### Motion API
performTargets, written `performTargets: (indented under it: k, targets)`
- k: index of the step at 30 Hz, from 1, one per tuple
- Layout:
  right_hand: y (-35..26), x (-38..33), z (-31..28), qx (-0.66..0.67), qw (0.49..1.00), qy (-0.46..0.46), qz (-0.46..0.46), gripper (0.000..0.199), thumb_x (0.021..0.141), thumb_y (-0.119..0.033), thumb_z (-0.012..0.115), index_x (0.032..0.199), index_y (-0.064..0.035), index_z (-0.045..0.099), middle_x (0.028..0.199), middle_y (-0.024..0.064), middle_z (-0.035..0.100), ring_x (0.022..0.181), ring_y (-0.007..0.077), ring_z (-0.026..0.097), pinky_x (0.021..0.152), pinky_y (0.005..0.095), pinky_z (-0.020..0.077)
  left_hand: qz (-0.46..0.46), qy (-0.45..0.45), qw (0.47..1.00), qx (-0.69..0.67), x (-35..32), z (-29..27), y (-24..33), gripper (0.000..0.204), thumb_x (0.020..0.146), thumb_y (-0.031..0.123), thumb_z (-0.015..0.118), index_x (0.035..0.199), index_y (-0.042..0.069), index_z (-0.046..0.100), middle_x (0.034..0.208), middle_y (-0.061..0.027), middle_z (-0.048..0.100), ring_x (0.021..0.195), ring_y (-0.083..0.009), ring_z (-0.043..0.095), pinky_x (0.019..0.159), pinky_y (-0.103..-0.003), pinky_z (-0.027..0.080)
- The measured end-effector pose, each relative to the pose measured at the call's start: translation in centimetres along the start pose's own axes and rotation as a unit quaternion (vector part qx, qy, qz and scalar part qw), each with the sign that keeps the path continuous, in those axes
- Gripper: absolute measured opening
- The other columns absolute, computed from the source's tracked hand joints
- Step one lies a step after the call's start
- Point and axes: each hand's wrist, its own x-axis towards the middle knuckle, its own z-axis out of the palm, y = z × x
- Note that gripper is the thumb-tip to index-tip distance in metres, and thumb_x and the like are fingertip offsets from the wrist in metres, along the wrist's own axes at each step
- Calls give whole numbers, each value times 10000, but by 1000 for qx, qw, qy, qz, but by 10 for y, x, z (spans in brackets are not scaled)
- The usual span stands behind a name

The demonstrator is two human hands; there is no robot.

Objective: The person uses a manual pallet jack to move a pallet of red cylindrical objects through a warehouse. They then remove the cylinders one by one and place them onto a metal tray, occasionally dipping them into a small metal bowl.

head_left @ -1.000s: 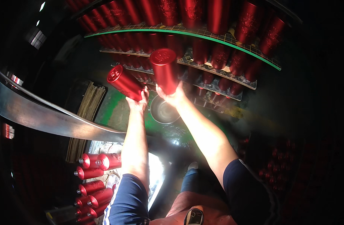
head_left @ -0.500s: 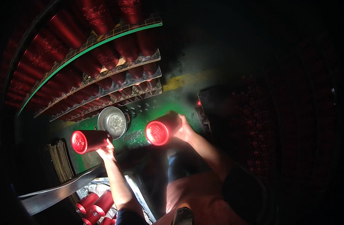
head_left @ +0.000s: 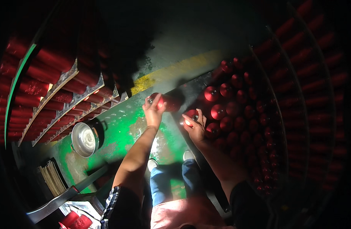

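Note:
Near the middle, my left hand (head_left: 154, 113) grips the shoulder end of a red metal cylinder (head_left: 171, 104). This cylinder lies roughly sideways, its body stretching right into shadow beside the stacked group's near corner. Lower and to the right, my right hand (head_left: 196, 128) has its fingers around the neck end of another red cylinder (head_left: 190, 115). That one appears upright at the edge of a packed group of red cylinders (head_left: 218, 112), which have domed tops and small dark necks. Shadow hides the lower bodies of both held cylinders.
Tiers of red cylinders between boards (head_left: 64, 82) rise at the left, and more tiers (head_left: 297, 87) stand at the far right. A metal pot (head_left: 83, 139) sits on the green floor (head_left: 118, 131). A metal rail (head_left: 55, 204) and red cylinders in a bin (head_left: 77, 221) are lower left.
My view and both hands have swung right, to the packed group. The two cylinders, earlier held out with their bases toward me, now show their neck ends. My right hand's cylinder is down among the others.

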Motion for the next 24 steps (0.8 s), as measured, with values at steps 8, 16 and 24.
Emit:
performTargets:
  k: [8, 16, 24]
  targets:
    - [47, 11, 26, -47, 997, 44, -32, 377, 735, -207, 776, 1104, -280, 746, 1466, 215, 377, 1223, 447, 445, 979, 502, 454, 166, -83, 979, 85, 32, 114, 11, 481, 733, 214, 797, 1192, 330, 708, 1437, -231, 399, 1203, -441, 428, 1025, -456, 445]
    - [44, -57, -43, 42, 996, 49, 67, 654, 802, -185, 710, 1410, -75, 495, 1418, 228, 449, 1291, 424, 441, 1047, 494, 388, 206, -72, 972, 87, 7, 78, 49, 488, 808, 93, 707, 1258, 280, 677, 1550, -219, 312, 1286, -453, 403, 1043, -459, 419]
    - [65, -152, -99, -171, 964, -47, 197, 720, 705, -194, 783, 1389, -238, 562, 1517, 293, 293, 1369, 496, 308, 1105, 538, 314, 309, -344, 884, -67, -146, 115, 99, 485, 783, 151, 742, 1262, 160, 666, 1493, -173, 386, 1349, -370, 420, 1040, -494, 434]
